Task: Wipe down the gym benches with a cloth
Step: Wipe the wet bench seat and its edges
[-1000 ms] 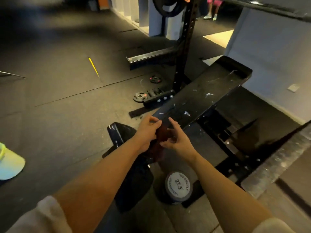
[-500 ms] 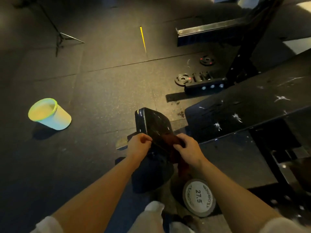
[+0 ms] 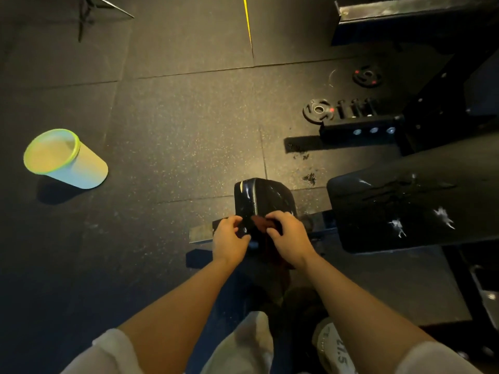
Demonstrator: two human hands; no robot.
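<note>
Head view, looking down at a dark rubber floor [image 3: 175, 136]. In the lower middle of the frame both hands meet over a small black seat pad [image 3: 263, 198], which tilts up toward the camera. The left hand [image 3: 229, 240] has its fingers curled, thumb and fingertips closed on something dark at the pad's near left edge; whether that is the pad's edge or a fold of cloth I cannot tell. The right hand [image 3: 290, 238] has its fingers bent and pinches a dark reddish cloth [image 3: 260, 222], bunched between the two hands on the near end of the pad. More of the cloth hangs down below the right hand, in shadow.

To the right of the hands, in the middle right of the frame, lies the long black bench pad [image 3: 415, 201], its surface scuffed with white marks and wet-looking streaks. Its near left corner sits just beside the seat pad, with a gap between them.

A pale cup with a green rim [image 3: 64, 159] stands on the floor at the middle left, well apart from the hands. Small weight plates [image 3: 318, 110] lie in the upper right beside a black rack foot [image 3: 359, 130]. A dumbbell end marked 27.5 [image 3: 336, 349] shows at the bottom, right of centre, partly hidden by the right forearm. A yellow line [image 3: 247, 20] runs down the floor at top centre.
</note>
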